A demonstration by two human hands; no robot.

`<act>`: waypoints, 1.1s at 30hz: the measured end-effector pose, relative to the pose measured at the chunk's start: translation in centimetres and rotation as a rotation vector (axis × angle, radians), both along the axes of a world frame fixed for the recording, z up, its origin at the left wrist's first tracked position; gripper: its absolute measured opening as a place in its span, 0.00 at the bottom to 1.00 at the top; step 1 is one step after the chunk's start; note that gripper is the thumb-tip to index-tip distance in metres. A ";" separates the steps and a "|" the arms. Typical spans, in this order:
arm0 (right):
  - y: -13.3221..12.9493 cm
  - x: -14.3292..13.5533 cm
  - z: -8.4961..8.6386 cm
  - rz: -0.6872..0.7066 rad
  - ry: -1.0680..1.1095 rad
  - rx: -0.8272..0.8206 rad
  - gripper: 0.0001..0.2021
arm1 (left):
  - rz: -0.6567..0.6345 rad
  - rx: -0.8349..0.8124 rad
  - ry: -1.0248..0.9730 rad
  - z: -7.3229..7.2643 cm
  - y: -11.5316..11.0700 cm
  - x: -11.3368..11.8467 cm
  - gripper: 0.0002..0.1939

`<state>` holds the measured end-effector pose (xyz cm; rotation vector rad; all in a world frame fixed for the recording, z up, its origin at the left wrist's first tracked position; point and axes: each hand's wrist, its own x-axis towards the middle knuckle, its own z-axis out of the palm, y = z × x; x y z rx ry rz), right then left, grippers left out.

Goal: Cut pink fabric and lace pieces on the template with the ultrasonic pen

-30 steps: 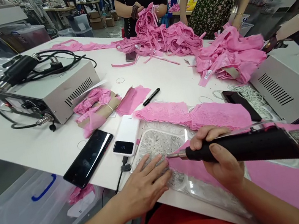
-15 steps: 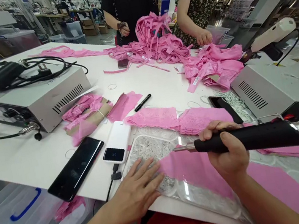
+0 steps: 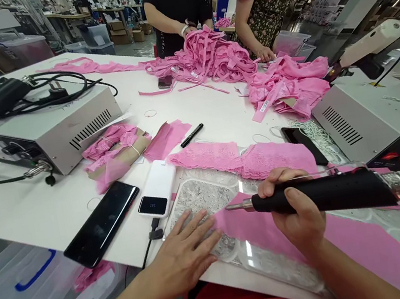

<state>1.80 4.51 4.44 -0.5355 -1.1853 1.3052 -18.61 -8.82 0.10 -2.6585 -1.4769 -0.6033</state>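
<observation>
By the near edge of the worktop (image 3: 192, 103), your left hand (image 3: 186, 257) lies spread at the pink fabric (image 3: 249, 223), and your right hand (image 3: 299, 212) grips the black-handled tool (image 3: 347, 191).

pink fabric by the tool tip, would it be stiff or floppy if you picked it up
The pink fabric would probably droop, since it looks thin and lies flat. It may slide easily too, as the surface beneath looks smooth and glossy.

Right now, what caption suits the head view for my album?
Right hand holds black tool over pink cloth, left hand spread flat nearby.
</observation>
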 end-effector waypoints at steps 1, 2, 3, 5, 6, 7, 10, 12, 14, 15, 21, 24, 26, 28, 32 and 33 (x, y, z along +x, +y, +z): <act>-0.1 -0.1 0.0 0.010 -0.001 0.006 0.04 | 0.000 0.001 -0.002 0.0 0.0 0.0 0.21; -0.1 -0.1 -0.1 0.020 -0.001 0.011 0.04 | 0.001 0.001 -0.003 -0.1 0.0 0.0 0.21; -0.1 -0.2 -0.1 0.029 -0.001 0.017 0.04 | 0.002 -0.001 -0.004 -0.1 0.0 0.0 0.21; -0.2 -0.3 -0.2 0.039 0.000 0.027 0.04 | 0.004 -0.005 -0.007 -0.1 0.0 0.0 0.22; -0.2 -0.3 -0.2 0.042 -0.002 0.029 0.04 | 0.003 -0.005 -0.009 -0.2 0.0 0.0 0.22; -0.1 -0.3 -0.2 0.043 -0.004 0.033 0.04 | 0.002 -0.004 -0.011 -0.2 0.0 0.0 0.22; -0.2 -0.3 -0.1 0.053 -0.011 0.060 0.03 | -0.002 0.004 -0.013 -0.2 0.0 0.0 0.21; -0.3 -0.4 -0.1 0.060 -0.017 0.074 0.03 | -0.002 0.013 -0.009 -0.2 0.0 0.0 0.21; -0.4 -0.4 0.0 0.062 -0.022 0.071 0.02 | 0.000 0.023 -0.004 -0.3 0.0 0.1 0.21; -0.5 -0.5 0.0 0.061 -0.023 0.066 0.02 | 0.002 0.028 -0.002 -0.3 0.0 0.1 0.21; 0.8 0.2 0.4 -0.036 0.024 0.041 0.03 | 0.005 0.056 0.006 -0.3 -0.1 0.0 0.19; 1.9 1.0 0.6 -0.136 0.041 0.051 0.03 | 0.007 0.090 0.014 -0.3 0.0 -0.1 0.20; 2.5 1.4 0.6 -0.174 0.054 0.041 0.02 | 0.007 0.120 0.015 -0.3 0.0 -0.2 0.19; 2.7 1.6 0.5 -0.185 0.063 0.025 0.02 | 0.004 0.141 0.015 -0.4 0.1 -0.2 0.19; 2.3 1.3 0.2 -0.160 0.047 0.027 0.03 | 0.003 0.146 0.023 -0.3 0.2 -0.2 0.18; 2.1 1.2 0.2 -0.151 0.039 0.029 0.03 | 0.003 0.144 0.023 -0.3 0.2 -0.2 0.19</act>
